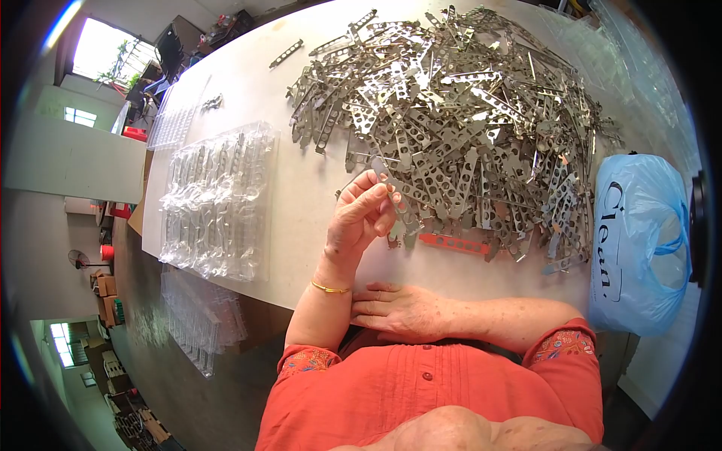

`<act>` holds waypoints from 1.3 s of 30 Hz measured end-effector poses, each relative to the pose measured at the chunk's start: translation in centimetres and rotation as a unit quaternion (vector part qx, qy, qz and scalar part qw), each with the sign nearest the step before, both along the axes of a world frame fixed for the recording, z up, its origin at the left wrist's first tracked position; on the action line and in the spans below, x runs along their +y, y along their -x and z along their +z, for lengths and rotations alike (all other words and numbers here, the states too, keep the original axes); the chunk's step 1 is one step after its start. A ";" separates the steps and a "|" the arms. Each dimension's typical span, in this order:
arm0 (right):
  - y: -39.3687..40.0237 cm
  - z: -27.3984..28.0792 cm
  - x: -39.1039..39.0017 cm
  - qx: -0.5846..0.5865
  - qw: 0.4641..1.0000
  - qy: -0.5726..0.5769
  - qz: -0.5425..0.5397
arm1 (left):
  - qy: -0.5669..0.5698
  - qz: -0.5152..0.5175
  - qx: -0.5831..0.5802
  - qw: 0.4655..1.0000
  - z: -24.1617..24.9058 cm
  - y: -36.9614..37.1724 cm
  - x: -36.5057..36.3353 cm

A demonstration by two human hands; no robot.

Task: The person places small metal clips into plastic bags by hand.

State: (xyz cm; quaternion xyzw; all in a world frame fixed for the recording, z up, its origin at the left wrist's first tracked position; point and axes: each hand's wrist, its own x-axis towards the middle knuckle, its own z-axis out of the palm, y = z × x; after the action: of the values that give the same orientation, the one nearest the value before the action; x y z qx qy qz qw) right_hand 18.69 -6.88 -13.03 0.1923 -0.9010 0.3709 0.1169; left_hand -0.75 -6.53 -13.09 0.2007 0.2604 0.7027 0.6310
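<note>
My left hand [362, 212], a gold bracelet at its wrist, is raised over the near edge of a metal pile. Its thumb and fingers pinch a thin metal strip [378, 167], partly hidden by the fingers. My right hand [397, 310] lies flat at the table's front edge, fingers stretched out and holding nothing. Beyond both hands spreads a big heap of perforated metal strips [451, 128]. A red perforated strip [455, 243] lies along the near side of this heap, right of my left hand.
Clear plastic trays [218, 199] with metal strips in their slots are stacked on the left of the white table [248, 90]. Behind them lies another clear tray [173, 116]. A blue plastic bag [639, 240] stands at the right edge. More clear trays [199, 319] sit below the table's left edge.
</note>
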 end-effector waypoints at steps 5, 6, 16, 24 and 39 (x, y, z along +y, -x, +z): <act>0.0 0.0 0.0 0.001 1.000 0.002 0.000 | -0.013 -0.007 -0.001 1.000 0.2 0.1 0.0; 0.0 0.0 0.0 0.001 1.000 0.002 -0.001 | -0.013 -0.007 -0.001 1.000 0.2 0.1 0.1; 0.0 -0.1 0.0 -0.003 1.000 -0.003 0.002 | -0.007 0.020 0.001 1.000 0.3 -0.1 0.2; 0.0 -0.1 -0.1 -0.001 1.000 -0.001 -0.002 | -0.005 0.023 0.005 1.000 0.3 0.0 0.2; 0.0 0.1 0.1 -0.014 1.000 -0.016 0.010 | 0.001 0.037 0.038 0.999 0.7 -0.2 0.3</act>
State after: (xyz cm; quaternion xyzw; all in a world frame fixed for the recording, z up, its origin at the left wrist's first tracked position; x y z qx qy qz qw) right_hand 18.68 -6.78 -12.90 0.1985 -0.9064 0.3598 0.0977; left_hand -0.55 -6.24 -12.43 0.2165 0.2925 0.7173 0.5942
